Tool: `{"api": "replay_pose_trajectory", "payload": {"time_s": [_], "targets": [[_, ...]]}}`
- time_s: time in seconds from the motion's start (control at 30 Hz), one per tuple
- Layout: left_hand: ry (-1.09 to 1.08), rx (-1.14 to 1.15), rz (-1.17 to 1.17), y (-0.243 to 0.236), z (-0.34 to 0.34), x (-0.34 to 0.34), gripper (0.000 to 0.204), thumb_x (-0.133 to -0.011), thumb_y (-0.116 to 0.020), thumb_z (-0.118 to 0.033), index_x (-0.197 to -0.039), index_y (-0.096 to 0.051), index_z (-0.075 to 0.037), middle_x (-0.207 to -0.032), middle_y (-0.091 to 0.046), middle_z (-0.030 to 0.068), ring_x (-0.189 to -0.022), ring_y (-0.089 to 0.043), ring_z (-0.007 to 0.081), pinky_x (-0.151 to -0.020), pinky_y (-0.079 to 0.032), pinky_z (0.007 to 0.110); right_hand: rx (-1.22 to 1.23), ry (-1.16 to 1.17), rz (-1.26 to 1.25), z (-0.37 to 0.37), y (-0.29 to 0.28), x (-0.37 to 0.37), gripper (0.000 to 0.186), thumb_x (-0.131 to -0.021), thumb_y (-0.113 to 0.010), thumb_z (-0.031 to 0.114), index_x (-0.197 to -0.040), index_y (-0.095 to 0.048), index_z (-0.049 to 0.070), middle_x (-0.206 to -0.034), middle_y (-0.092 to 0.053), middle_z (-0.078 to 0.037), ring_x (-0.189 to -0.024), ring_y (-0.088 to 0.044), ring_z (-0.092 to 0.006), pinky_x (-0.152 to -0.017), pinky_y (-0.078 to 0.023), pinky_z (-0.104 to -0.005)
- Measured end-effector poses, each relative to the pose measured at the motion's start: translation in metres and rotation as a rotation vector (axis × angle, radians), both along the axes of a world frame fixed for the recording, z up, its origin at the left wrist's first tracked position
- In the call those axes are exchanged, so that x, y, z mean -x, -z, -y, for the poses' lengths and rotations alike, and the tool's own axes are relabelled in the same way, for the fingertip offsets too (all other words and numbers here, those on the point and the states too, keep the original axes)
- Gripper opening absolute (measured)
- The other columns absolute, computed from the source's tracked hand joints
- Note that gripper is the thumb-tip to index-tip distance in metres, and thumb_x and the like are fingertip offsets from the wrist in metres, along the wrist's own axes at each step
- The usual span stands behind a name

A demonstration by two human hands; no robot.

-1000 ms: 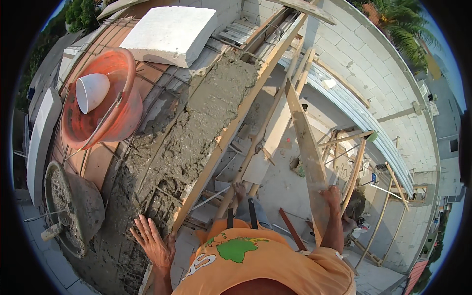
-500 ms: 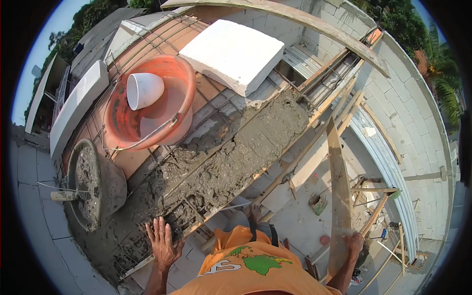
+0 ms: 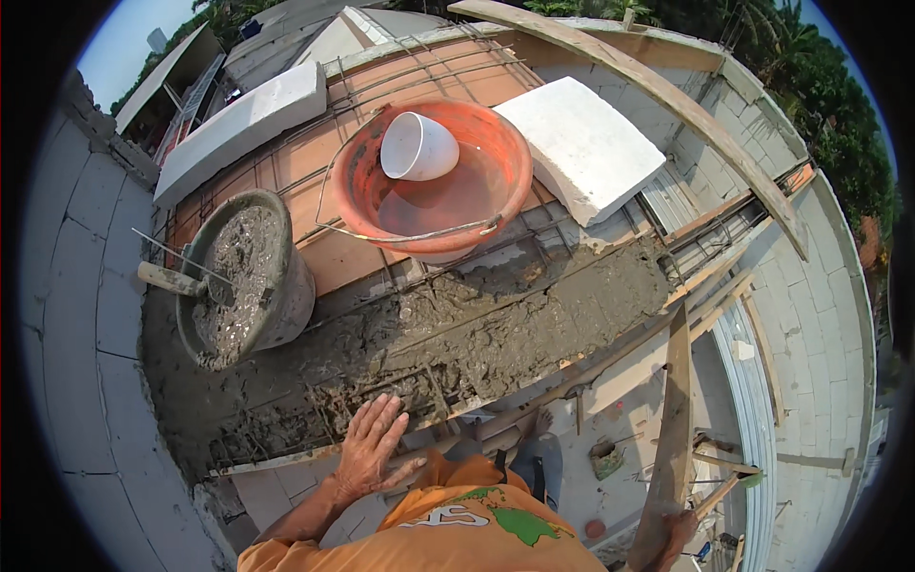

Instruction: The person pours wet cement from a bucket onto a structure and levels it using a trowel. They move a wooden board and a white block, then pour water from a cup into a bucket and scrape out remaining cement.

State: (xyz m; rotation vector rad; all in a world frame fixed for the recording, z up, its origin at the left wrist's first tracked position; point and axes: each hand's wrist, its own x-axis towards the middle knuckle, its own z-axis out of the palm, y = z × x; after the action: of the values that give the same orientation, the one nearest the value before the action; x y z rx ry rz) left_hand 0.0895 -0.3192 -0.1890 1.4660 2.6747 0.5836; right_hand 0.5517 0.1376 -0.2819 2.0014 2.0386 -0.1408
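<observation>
My left hand is open, fingers spread, at the near edge of a strip of wet concrete; the fingertips lie by the edge board, and I cannot tell if they press on it. At the lower right my right hand is closed round the edge of a long wooden plank that slopes upward. Left of the concrete's middle, a dark bucket holds grey mix and a trowel with a pale handle. Behind it sits an orange tub of cloudy water with a white cup.
White blocks lie on the reinforcing bars. A long board crosses the upper right. Below, at right, are a lower floor, loose timber and corrugated metal sheets. Grey block walls stand on both sides.
My view has turned left, so the tub, bucket and concrete sit farther right in the picture. My left hand stays by the concrete's edge, and my right hand stays on the plank.
</observation>
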Motion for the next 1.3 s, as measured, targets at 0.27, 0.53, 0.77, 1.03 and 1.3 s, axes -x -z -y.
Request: {"api": "replay_pose_trajectory", "payload": {"time_s": [0.27, 0.53, 0.77, 1.03, 1.3], "targets": [[0.327, -0.202, 1.424, -0.004, -0.209, -0.052, 0.075, -0.086, -0.07, -0.038, -0.143, -0.037, -0.003, -0.14, -0.045, 0.0233, -0.129, -0.045, 0.0353, -0.105, -0.04, 0.042, -0.112, -0.071, 0.036, -0.022, -0.036, 0.008, 0.033, -0.056, -0.082, 0.024, -0.071, -0.064, 0.001, -0.079, -0.066, -0.022, -0.077, -0.066, -0.0379, -0.069, -0.053, -0.046], [-0.029, 0.102, 1.868, 0.174, -0.437, -0.157, 0.102, -0.08, -0.07, -0.055, -0.148, -0.02, 0.002, -0.146, -0.031, 0.028, -0.129, -0.044, 0.0376, -0.102, -0.042, 0.049, -0.083, -0.114, 0.195, -0.005, -0.051, 0.037, 0.018, -0.069, -0.071, 0.017, -0.079, -0.067, 0.003, -0.086, -0.064, -0.017, -0.08, -0.066, -0.0364, -0.068, -0.055, -0.045], [-0.186, 0.359, 2.08, 0.261, -0.553, -0.256, 0.101, -0.076, -0.071, -0.058, -0.141, -0.028, 0.007, -0.137, -0.035, 0.0242, -0.121, -0.047, 0.0382, -0.09, -0.049, 0.053, -0.048, -0.086, 0.179, 0.023, -0.035, 0.056, 0.014, -0.074, -0.067, 0.012, -0.082, -0.065, 0.0, -0.089, -0.055, -0.014, -0.088, -0.06, -0.0343, -0.07, -0.053, -0.0462], [-0.238, 0.382, 1.981, 0.307, -0.565, -0.322, 0.042, -0.071, -0.069, -0.01, -0.107, -0.053, 0.005, -0.088, -0.06, 0.0132, -0.068, -0.063, 0.0292, -0.066, -0.056, 0.043, 0.034, 0.032, 0.039, 0.042, -0.012, 0.065, 0.018, -0.071, -0.07, 0.009, -0.083, -0.06, -0.002, -0.091, -0.051, -0.016, -0.089, -0.058, -0.0374, -0.072, -0.051, -0.0495], [-0.205, 0.432, 2.19, 0.23, -0.478, -0.321, 0.047, -0.069, -0.061, -0.005, -0.114, -0.052, 0.004, -0.1, -0.058, 0.0105, -0.095, -0.056, 0.0264, -0.083, -0.045, 0.04, 0.087, 0.256, -0.066, 0.12, -0.047, 0.024, 0.069, -0.075, -0.065, 0.002, -0.137, -0.034, -0.003, -0.136, -0.033, -0.029, -0.126, -0.035, -0.0492, -0.09, -0.035, -0.0648]]}}
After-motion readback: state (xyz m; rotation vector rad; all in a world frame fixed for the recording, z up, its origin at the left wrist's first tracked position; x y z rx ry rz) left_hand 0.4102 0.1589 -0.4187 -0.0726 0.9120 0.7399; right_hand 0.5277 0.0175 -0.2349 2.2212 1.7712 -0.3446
